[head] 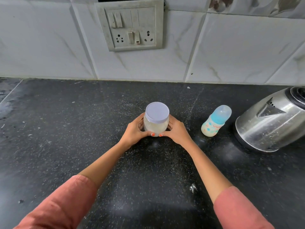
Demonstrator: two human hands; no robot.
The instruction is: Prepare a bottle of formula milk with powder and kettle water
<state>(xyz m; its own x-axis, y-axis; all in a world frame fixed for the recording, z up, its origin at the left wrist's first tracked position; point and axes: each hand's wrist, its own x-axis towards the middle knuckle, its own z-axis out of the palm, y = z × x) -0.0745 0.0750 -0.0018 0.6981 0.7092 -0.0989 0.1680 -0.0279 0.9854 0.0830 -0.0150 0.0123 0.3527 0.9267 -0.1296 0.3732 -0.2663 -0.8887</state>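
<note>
Gripping lidded powder jar (156,125), left hand (134,132), right hand (176,131), both wrapped around it

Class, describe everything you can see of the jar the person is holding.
The jar is small, rounded and translucent, seemingly plastic, with whitish contents showing through. A flat white lid closes it. It stands upright on the black speckled countertop, left of the baby bottle, gripped by the left hand and right hand.

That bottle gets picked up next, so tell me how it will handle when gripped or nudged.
The baby bottle stands upright, narrow for its height, so a sideways nudge would probably tip it. Its round body would then likely roll on the countertop. It looks like plastic, so probably light and not brittle.
</note>
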